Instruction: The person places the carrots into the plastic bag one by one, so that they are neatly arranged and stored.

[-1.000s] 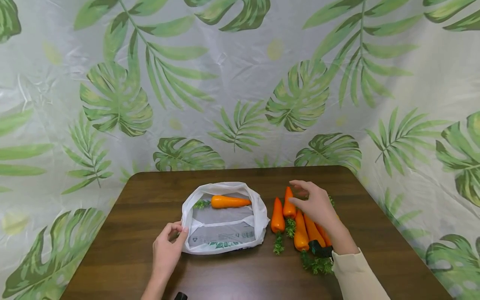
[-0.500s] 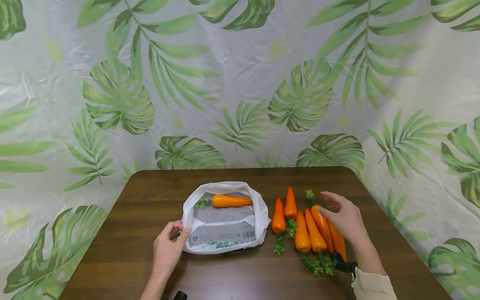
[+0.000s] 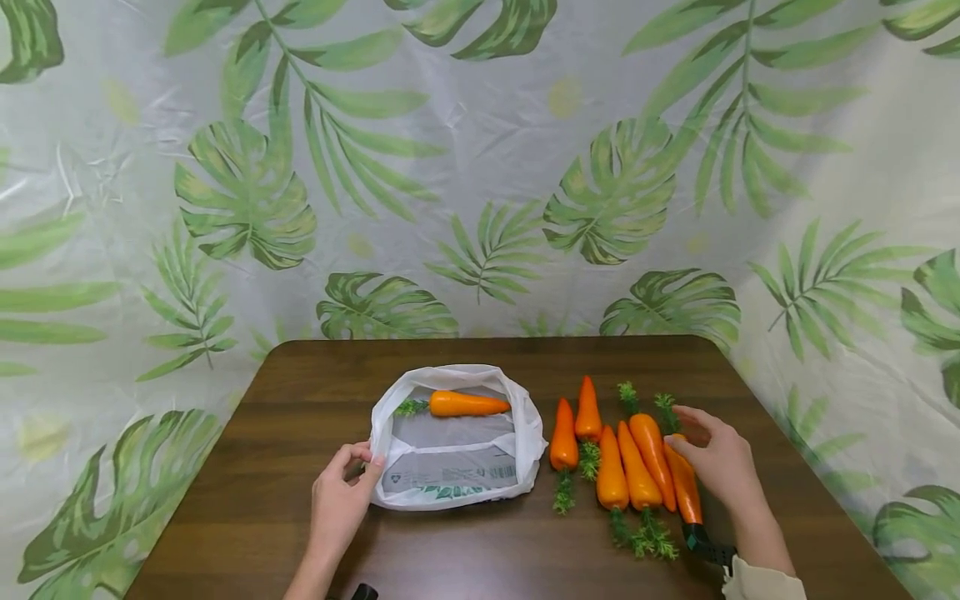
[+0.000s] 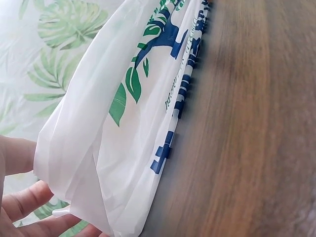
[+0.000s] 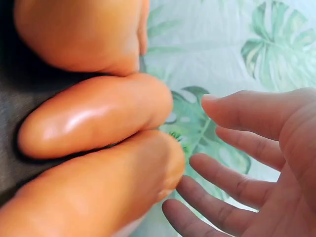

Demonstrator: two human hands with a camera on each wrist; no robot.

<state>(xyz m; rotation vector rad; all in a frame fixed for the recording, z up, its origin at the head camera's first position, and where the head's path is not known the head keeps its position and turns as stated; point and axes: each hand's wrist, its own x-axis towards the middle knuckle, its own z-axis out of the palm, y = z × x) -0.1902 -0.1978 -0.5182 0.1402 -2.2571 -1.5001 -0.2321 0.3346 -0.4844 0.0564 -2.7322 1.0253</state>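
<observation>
My left hand (image 3: 340, 493) pinches the left rim of a white plastic bag (image 3: 532, 433), whose mouth is spread wide. Green leaf and blue prints mark the bag's side (image 4: 148, 98) in the left wrist view. Inside the bag lies one orange carrot (image 3: 468, 404) with a green top. My right hand (image 3: 723, 462) hovers at the rightmost carrot (image 3: 686, 492) of a group, thumb and fingers spread around its upper end. In the right wrist view the loosely bent fingers (image 5: 222, 177) stand apart from the glossy carrots (image 5: 94, 116), with nothing held.
Several more carrots lie between the bag and my right hand, such as the upper one (image 3: 588, 412) and the leftmost one (image 3: 564, 437). All rest on a dark wooden table (image 3: 315, 375). A leaf-patterned sheet (image 3: 480, 167) hangs behind the table's far edge.
My right hand has moved right and toward me, from over the upper carrots to the rightmost one, uncovering the others. My left hand keeps its hold on the bag.
</observation>
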